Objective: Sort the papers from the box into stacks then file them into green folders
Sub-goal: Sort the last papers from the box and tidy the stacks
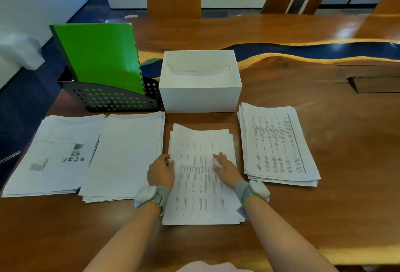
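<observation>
Several paper stacks lie in a row on the wooden table (346, 142). The middle stack (201, 196) of printed tables is right in front of me. My right hand (226, 166) rests flat on its top sheet with fingers straight. My left hand (161, 170) holds that stack's left edge with curled fingers. To the right is another printed stack (279, 144). Left of centre lies a nearly blank stack (127, 155), and at far left a stack with a QR code (54, 155). Behind them stands the white box (200, 98), with a little paper inside. Green folders (97, 55) stand upright in a black rack (112, 98).
The table's left edge runs close behind the far-left stack. A dark blue resin strip (303, 50) crosses the table behind the box. A recessed panel (376, 84) sits at the right. Bare wood shows right of the stacks and near me.
</observation>
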Available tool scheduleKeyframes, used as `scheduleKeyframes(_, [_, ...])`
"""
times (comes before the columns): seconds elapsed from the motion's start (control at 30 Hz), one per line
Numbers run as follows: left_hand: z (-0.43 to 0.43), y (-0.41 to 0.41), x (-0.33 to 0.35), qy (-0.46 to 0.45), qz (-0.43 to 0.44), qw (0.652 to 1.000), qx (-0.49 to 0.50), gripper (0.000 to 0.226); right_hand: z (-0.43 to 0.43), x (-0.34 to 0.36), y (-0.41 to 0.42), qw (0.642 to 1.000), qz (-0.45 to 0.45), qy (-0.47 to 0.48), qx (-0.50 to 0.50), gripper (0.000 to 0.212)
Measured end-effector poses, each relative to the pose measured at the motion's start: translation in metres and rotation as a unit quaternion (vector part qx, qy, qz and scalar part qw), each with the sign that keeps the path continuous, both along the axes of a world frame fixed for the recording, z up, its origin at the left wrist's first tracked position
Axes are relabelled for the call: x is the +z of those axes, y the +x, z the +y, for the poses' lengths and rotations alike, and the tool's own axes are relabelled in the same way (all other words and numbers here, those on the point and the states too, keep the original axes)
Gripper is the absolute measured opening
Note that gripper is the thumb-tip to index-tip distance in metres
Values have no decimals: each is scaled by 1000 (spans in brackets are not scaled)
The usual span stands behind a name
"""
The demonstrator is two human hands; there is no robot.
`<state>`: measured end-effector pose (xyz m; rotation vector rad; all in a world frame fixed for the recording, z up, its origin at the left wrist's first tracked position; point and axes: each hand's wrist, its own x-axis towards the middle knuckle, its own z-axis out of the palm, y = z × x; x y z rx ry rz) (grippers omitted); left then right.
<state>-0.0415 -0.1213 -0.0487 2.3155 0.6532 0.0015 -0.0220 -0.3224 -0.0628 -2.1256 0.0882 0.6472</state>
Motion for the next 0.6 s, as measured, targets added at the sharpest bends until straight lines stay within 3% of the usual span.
scheduleKeyframes(0.1, [-2,-3,-1,10,-3,1000,-25,32,3,-2,-5,996,-27,-82,16,48])
scheduleKeyframes(0.23, [-5,-5,-4,21,17,997,-70,50,12,0,-8,996,7,-70,51,50])
scheduleKeyframes(0.4, [1,-6,-4,1,5,1000,-21,31,13,9,-4,999,26,22,-7,47])
scheduleKeyframes(0.6, [3,-8,-5,61,12,994,-85,31,12,18,-1,989,33,109,-97,44])
